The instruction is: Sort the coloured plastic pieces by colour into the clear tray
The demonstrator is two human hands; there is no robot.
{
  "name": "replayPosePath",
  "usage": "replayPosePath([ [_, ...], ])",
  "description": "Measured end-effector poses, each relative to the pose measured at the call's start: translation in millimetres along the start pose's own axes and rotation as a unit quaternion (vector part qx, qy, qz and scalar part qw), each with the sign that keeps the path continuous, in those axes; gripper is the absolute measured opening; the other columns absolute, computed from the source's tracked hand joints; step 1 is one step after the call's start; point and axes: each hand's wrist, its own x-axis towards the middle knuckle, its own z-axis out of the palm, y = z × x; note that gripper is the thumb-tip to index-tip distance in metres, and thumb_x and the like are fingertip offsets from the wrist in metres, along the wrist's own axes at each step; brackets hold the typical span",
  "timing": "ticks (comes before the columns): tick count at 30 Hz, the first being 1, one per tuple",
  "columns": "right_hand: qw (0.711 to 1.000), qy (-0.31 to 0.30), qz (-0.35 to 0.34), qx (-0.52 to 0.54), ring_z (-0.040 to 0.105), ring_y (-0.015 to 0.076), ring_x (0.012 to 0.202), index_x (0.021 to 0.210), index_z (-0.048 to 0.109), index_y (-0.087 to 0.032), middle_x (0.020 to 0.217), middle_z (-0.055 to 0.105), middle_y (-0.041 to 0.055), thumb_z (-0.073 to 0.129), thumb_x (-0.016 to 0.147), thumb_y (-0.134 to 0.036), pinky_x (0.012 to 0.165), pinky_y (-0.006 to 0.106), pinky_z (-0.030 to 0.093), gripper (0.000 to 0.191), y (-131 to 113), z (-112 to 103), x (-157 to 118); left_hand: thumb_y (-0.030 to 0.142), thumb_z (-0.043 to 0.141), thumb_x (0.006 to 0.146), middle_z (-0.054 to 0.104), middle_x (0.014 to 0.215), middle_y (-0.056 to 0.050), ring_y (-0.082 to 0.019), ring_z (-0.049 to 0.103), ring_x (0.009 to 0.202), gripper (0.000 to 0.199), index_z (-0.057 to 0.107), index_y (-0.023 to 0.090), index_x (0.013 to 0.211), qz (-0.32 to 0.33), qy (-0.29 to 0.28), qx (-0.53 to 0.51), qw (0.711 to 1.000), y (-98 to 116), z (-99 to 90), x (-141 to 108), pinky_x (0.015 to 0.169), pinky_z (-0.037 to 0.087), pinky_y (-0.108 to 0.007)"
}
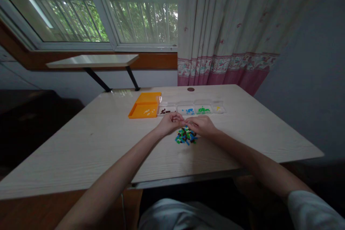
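A loose pile of small blue, green and dark brown pieces [185, 136] lies on the table just below my hands. Over its far edge my left hand [170, 123] and my right hand [202, 125] meet at the fingertips. Both are closed in a pinch; whatever sits between the fingers is too small to make out. Beyond them stands an open orange box [142, 115] with a few white pieces inside. To its right, clear plastic boxes in a row hold brown pieces [167, 111], blue pieces [189, 111], green pieces [203, 110] and a few yellow pieces [218, 108].
The pale wooden table [107, 143] has its front edge close to my body. A small raised shelf [94, 60] on black legs stands at the back left. A dark round disc [191, 89] lies near the back edge, before a curtain [221, 43] and window.
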Motion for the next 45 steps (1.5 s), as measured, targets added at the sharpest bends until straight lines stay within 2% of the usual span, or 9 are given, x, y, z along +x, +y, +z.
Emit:
replayPosePath([
  [3, 1.000, 0.013, 0.010, 0.016, 0.049, 0.0080, 0.045, 0.081, 0.067, -0.020, 0.050, 0.057, -0.0030, 0.054, 0.082, -0.030, 0.053, 0.019, 0.035, 0.017, -1, -2, 1, 0.030, 0.074, 0.060, 0.059, 0.061, 0.000, -0.007, 0.052, 0.052, 0.027, 0.059, 0.011, 0.072, 0.028, 0.001, 0.064, 0.998, 1, -1.4, -2, 0.051, 0.038, -0.018],
  [5, 0.999, 0.018, 0.030, 0.037, 0.046, 0.0069, 0.043, 0.080, 0.067, -0.019, 0.048, 0.054, -0.0038, 0.054, 0.083, -0.031, 0.052, 0.018, 0.035, 0.018, -2, -4, 2, 0.029, 0.067, 0.067, 0.060, 0.063, -0.002, -0.008, 0.051, 0.054, 0.020, 0.063, 0.011, 0.074, 0.087, 0.023, 0.173, 0.981, 4, -3.3, -5, 0.052, 0.038, -0.019],
  [10, 0.993, 0.025, 0.074, 0.093, 0.044, 0.0066, 0.045, 0.082, 0.066, -0.017, 0.050, 0.053, -0.0033, 0.053, 0.084, -0.035, 0.052, 0.017, 0.036, 0.022, -1, -6, 2, 0.024, 0.054, 0.080, 0.064, 0.075, -0.005, -0.011, 0.054, 0.065, 0.016, 0.067, 0.015, 0.084, 0.287, 0.039, 0.427, 0.857, 11, -6.6, -15, 0.062, 0.042, -0.023],
  [13, 0.987, 0.020, 0.101, 0.126, 0.046, 0.0070, 0.046, 0.083, 0.067, -0.017, 0.054, 0.056, -0.0022, 0.053, 0.084, -0.036, 0.052, 0.017, 0.036, 0.023, -1, -5, 1, 0.022, 0.052, 0.082, 0.064, 0.077, -0.006, -0.012, 0.056, 0.069, 0.016, 0.066, 0.016, 0.087, 0.332, 0.034, 0.447, 0.830, 13, -4.5, -18, 0.066, 0.044, -0.023],
  [18, 0.980, 0.003, 0.125, 0.157, 0.049, 0.0076, 0.050, 0.082, 0.068, -0.017, 0.063, 0.063, 0.0007, 0.053, 0.083, -0.038, 0.052, 0.018, 0.037, 0.025, -2, -3, 0, 0.023, 0.053, 0.081, 0.065, 0.076, -0.006, -0.013, 0.058, 0.070, 0.015, 0.066, 0.017, 0.085, 0.347, 0.040, 0.443, 0.825, 13, 0.0, -19, 0.067, 0.045, -0.023],
  [32, 0.981, 0.007, 0.119, 0.155, 0.051, 0.0079, 0.052, 0.081, 0.069, -0.017, 0.062, 0.063, 0.0008, 0.054, 0.083, -0.039, 0.052, 0.018, 0.036, 0.027, -2, -4, 2, 0.022, 0.053, 0.081, 0.064, 0.072, -0.004, -0.011, 0.056, 0.065, 0.013, 0.065, 0.016, 0.080, 0.342, 0.065, 0.451, 0.822, 14, 5.1, -20, 0.064, 0.044, -0.022],
  [35, 0.979, -0.053, 0.146, 0.131, 0.053, 0.0089, 0.055, 0.081, 0.068, -0.017, 0.063, 0.063, 0.0009, 0.055, 0.082, -0.035, 0.054, 0.018, 0.036, 0.023, 4, -8, 2, 0.021, 0.054, 0.080, 0.065, 0.074, -0.005, -0.011, 0.056, 0.065, 0.012, 0.064, 0.016, 0.081, 0.351, 0.087, 0.438, 0.823, 15, 2.5, -21, 0.065, 0.045, -0.023],
  [40, 0.951, -0.240, 0.128, 0.150, 0.061, 0.0115, 0.068, 0.090, 0.068, -0.022, 0.076, 0.068, 0.0007, 0.052, 0.084, -0.029, 0.063, 0.019, 0.040, 0.019, 14, -11, 0, 0.022, 0.054, 0.080, 0.065, 0.077, -0.004, -0.011, 0.055, 0.064, 0.010, 0.064, 0.017, 0.081, 0.376, 0.128, 0.420, 0.816, 16, -1.3, -22, 0.062, 0.044, -0.023],
  [45, 0.947, -0.261, 0.121, 0.140, 0.063, 0.0125, 0.073, 0.099, 0.066, -0.023, 0.084, 0.070, 0.0013, 0.049, 0.085, -0.029, 0.067, 0.020, 0.042, 0.023, 13, -9, -2, 0.022, 0.054, 0.081, 0.065, 0.076, -0.004, -0.010, 0.055, 0.062, 0.011, 0.064, 0.017, 0.083, 0.389, 0.144, 0.415, 0.809, 16, -1.5, -23, 0.057, 0.042, -0.021],
])
